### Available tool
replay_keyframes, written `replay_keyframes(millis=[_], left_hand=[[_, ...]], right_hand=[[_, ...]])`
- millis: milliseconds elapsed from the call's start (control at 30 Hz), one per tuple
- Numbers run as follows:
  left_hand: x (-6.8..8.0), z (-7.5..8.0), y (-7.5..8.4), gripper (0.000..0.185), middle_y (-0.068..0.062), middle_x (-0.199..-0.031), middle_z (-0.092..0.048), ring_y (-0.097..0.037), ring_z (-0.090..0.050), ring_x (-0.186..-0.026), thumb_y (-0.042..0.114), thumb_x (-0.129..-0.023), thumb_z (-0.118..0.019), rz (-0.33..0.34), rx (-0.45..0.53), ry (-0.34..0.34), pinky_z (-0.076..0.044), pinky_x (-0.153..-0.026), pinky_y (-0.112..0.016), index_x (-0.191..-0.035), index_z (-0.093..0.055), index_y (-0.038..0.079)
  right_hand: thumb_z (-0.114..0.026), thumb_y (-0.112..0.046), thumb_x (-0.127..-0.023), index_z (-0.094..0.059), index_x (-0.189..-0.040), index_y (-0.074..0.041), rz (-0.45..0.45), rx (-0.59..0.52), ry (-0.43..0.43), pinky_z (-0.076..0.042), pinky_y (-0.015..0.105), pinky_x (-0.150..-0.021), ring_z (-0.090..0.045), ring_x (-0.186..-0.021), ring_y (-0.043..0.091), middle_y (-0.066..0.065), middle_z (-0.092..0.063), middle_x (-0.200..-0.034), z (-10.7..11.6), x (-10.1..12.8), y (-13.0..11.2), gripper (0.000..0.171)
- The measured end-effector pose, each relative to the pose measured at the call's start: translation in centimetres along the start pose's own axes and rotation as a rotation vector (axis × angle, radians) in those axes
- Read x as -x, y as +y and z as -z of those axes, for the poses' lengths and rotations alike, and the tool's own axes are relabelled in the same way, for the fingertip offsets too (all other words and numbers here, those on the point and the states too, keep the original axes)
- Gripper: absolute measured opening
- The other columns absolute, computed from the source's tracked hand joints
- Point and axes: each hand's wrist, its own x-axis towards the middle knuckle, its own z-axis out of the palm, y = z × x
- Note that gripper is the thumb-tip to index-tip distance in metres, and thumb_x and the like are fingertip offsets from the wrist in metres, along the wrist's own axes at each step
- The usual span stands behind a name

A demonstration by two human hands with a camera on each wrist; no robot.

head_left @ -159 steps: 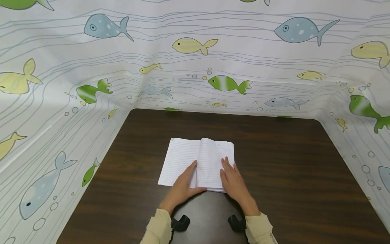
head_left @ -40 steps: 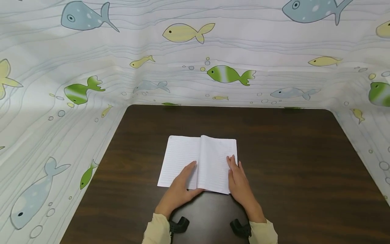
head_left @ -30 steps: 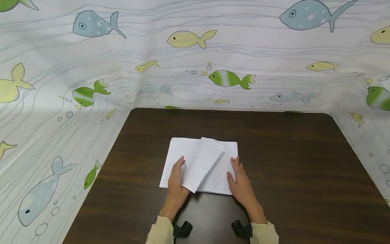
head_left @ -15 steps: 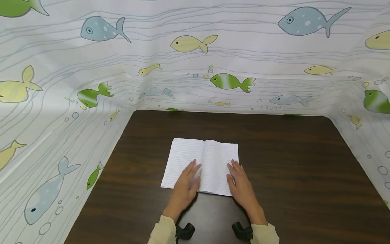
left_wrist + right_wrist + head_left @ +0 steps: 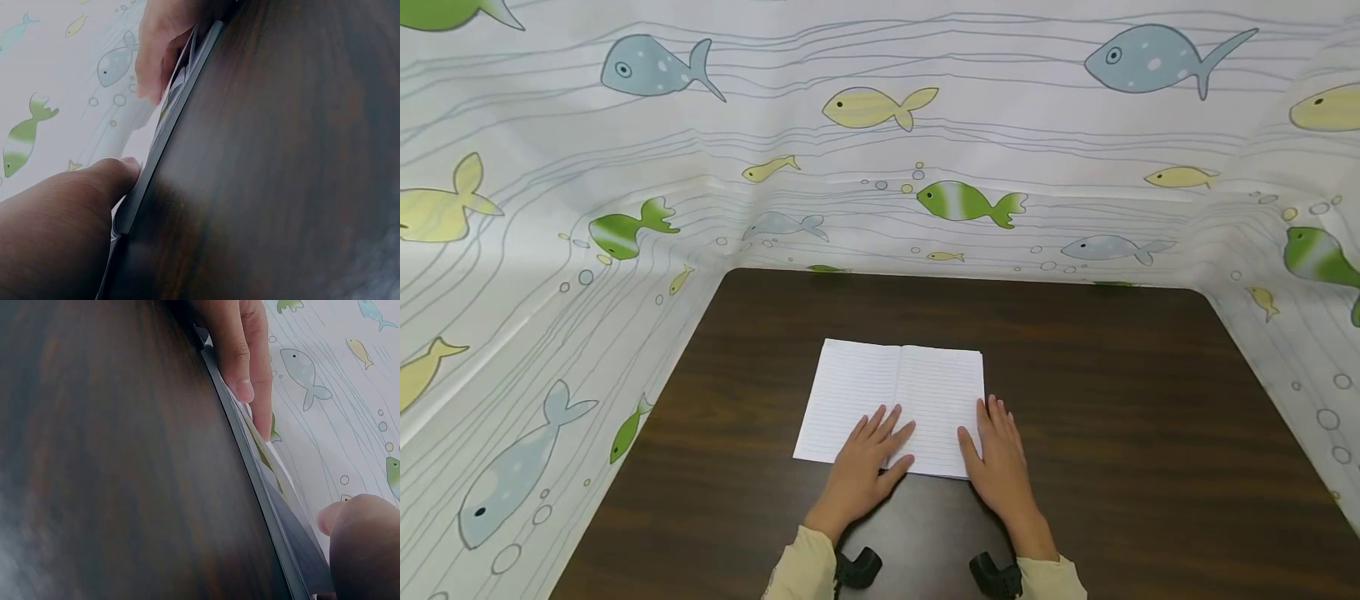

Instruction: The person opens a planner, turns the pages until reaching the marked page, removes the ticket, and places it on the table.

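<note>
A notebook with lined white pages lies open on the dark wooden table. My left hand rests palm down with spread fingers over the lower middle of it, across the fold. At the notebook's right edge lies my right hand, its fingers straight along the edge and its thumb on the page. The left wrist view shows the notebook's dark cover edge side-on, with the leaves slightly raised above it. Both hands also appear in the right wrist view, where the notebook's lower edge runs between them.
The brown tabletop stretches around the notebook. A white sheet printed with fish surrounds the table at the back and sides. Black wrist mounts sit below both hands, by the cream sleeves.
A leaf was lifted from the right side and turned over to the left by my left hand. The pages now lie flatter, with that hand spread across the fold. My right hand shifted slightly outward.
</note>
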Motion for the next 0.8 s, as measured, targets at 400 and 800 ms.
replay_keyframes(millis=[400, 800], left_hand=[[-0.15, -0.15, -0.47, 0.061, -0.006, -0.151, -0.040, -0.026, -0.031, -0.142, 0.045, -0.095, -0.059, 0.009, 0.058, 0.018, -0.023, -0.115, -0.045, -0.145, -0.047, 0.012], [0.04, 0.17, -0.97, 0.095, -0.004, -0.156, -0.032, -0.024, -0.030, -0.142, 0.044, -0.082, -0.076, 0.155, 0.229, -0.004, -0.024, -0.115, -0.038, -0.154, -0.024, 0.011]], right_hand=[[-0.049, -0.040, -0.100, -0.036, -0.146, 0.006, 0.026, 0.110, 0.004, -0.010, 0.054, -0.115, -0.014, -0.145, 0.041, 0.029, -0.019, -0.155, -0.51, 0.09, 0.04, 0.066], [-0.048, -0.048, -0.099, -0.041, -0.148, -0.014, 0.040, 0.133, -0.035, -0.003, 0.056, -0.115, -0.005, -0.146, 0.043, 0.028, -0.015, -0.156, -0.70, -0.20, -0.29, 0.059]])
